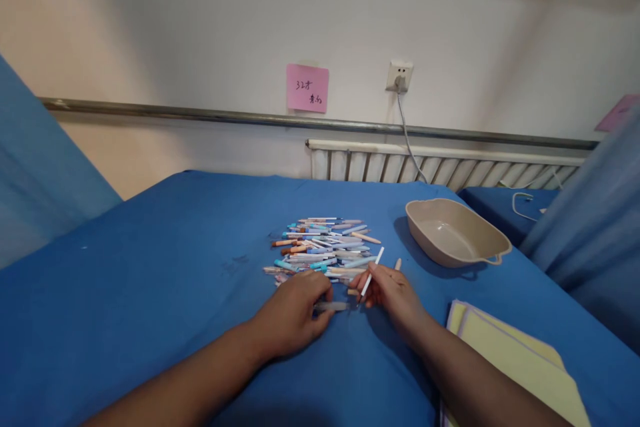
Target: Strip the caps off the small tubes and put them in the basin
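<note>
A heap of several pens (323, 247) in white, blue and orange lies on the blue table cloth (165, 280). My left hand (295, 310) rests at the heap's near edge, fingers curled round a grey pen (333, 306) that sticks out to the right. My right hand (390, 290) pinches a thin white pen (373, 271), which slants up and to the right. A beige pen end (397, 264) pokes out behind that hand.
A beige oval tray (493, 240) with handles stands to the right of the heap. Folded yellow cloths (520, 360) lie at the near right. Blue partitions flank both sides. Behind are a radiator, a wall socket with a cable, and a pink note.
</note>
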Demonstrator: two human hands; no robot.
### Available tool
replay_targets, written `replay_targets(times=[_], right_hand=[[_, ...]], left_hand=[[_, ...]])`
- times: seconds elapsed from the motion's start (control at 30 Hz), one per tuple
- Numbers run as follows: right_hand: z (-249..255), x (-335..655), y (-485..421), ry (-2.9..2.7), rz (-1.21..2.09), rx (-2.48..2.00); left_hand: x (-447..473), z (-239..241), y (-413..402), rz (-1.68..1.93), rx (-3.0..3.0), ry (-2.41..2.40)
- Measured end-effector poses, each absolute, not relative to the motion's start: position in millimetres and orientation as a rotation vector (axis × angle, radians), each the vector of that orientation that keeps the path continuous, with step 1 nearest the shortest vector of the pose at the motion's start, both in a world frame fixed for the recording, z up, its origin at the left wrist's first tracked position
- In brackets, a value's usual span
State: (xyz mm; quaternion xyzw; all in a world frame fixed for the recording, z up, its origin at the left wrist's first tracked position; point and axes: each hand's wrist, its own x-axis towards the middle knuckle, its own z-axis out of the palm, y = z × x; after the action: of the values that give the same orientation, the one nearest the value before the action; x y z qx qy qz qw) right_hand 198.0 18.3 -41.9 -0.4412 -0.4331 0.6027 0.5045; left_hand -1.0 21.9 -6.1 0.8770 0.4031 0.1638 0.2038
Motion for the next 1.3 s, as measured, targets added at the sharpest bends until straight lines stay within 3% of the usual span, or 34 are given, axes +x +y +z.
replay_targets(times=[0.47,1.1,1.3], right_hand=[[-40.4,194.7,19.0,-0.86,1.396,-0.994],[-44.3,195.2,18.5,-0.871,1.417,-0.957],[-44.7,194.3,18.2,-0.886,1.404,-0.969]], left_hand=[[-0.8,-16.7,47.5,0.339,2.715,1.265],[-0.5,-5.5,34.8,0.46,2.613,1.06],[3.5,-10.2,37.5,0.338,2.677,1.038]])
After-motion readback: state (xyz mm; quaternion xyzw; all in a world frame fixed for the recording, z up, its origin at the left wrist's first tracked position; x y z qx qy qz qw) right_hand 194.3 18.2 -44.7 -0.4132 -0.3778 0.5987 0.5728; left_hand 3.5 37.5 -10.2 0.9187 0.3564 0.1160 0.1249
